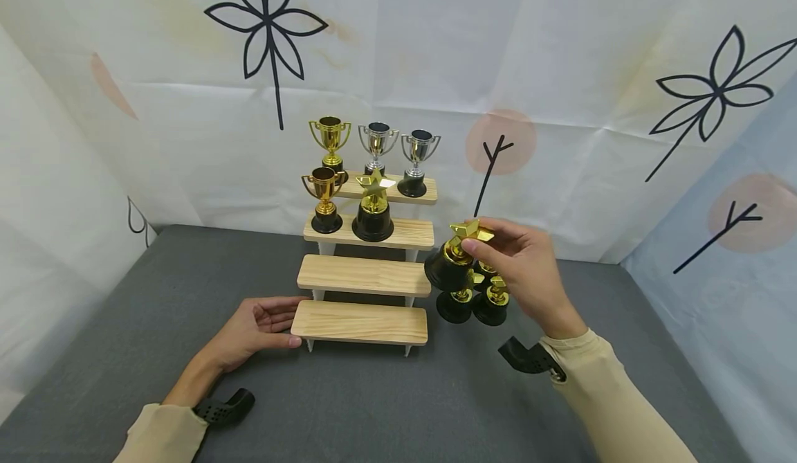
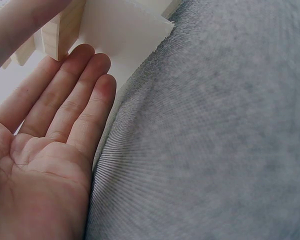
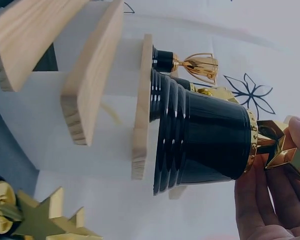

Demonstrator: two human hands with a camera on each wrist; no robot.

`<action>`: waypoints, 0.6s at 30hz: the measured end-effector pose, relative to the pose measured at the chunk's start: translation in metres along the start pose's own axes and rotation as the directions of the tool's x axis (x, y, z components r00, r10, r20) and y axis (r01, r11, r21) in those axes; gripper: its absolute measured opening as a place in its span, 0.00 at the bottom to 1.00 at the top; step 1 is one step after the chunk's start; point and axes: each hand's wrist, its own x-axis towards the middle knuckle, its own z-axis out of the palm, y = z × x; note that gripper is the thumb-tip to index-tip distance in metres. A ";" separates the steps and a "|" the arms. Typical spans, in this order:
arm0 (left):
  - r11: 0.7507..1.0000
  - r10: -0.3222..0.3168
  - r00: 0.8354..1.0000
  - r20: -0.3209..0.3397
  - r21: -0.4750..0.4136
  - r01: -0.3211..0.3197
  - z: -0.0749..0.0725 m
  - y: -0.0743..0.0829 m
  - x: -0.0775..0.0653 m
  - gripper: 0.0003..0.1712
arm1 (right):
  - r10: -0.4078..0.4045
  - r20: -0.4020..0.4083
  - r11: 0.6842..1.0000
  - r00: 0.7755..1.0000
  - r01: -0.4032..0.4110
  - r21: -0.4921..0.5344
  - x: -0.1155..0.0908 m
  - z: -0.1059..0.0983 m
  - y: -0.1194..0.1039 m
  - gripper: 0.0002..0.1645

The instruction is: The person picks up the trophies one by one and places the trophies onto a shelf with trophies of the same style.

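My right hand [image 1: 526, 269] pinches the gold star of a star trophy [image 1: 450, 267], its black base tilted and raised off the table. In the right wrist view that black base [image 3: 205, 135] overlaps the second-highest step. My left hand [image 1: 258, 331] rests at the left side of a stepped wooden display stand [image 1: 360, 322], fingers extended along its white side panel [image 2: 120, 35]. On the second-highest step stand a bronze-gold cup trophy [image 1: 325, 193] and another star trophy [image 1: 373, 214]. The top step holds a gold cup trophy [image 1: 331, 138] and two silver cup trophies [image 1: 419, 155].
Several more star trophies [image 1: 454, 307] are grouped on the grey table [image 1: 386, 407] right of the stand, partly behind my right hand. A pale printed cloth backdrop [image 1: 436, 48] rises behind the stand and along both sides. A black cord [image 1: 137, 221] hangs at the left.
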 end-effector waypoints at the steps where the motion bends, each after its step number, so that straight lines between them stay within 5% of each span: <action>1: 1.000 0.000 1.000 0.001 0.001 0.000 0.000 0.000 0.000 0.42 | -0.004 0.004 1.000 1.000 0.004 -0.007 0.003 0.001 0.000 0.19; 18: 1.000 -0.021 1.000 -0.006 -0.001 0.021 0.001 0.001 0.000 0.43 | 0.015 0.071 1.000 0.997 -0.014 -0.015 0.043 0.014 -0.003 0.21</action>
